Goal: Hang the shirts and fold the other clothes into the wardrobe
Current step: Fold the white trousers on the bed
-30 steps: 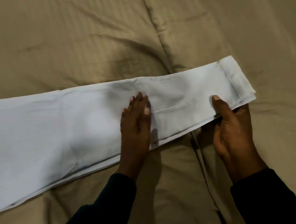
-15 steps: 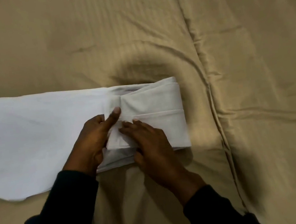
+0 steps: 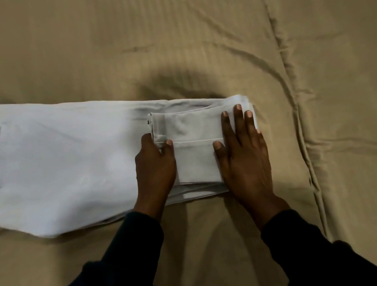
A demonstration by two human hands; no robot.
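1. A tan striped bedcover is filling the frame, creased at right.
2. White trousers are lying left to centre, hem end folded over; likely light, limp, best gripped at the fold.
3. Right hand is pressing flat on the fold.
4. Left hand is pinching the hem edge.
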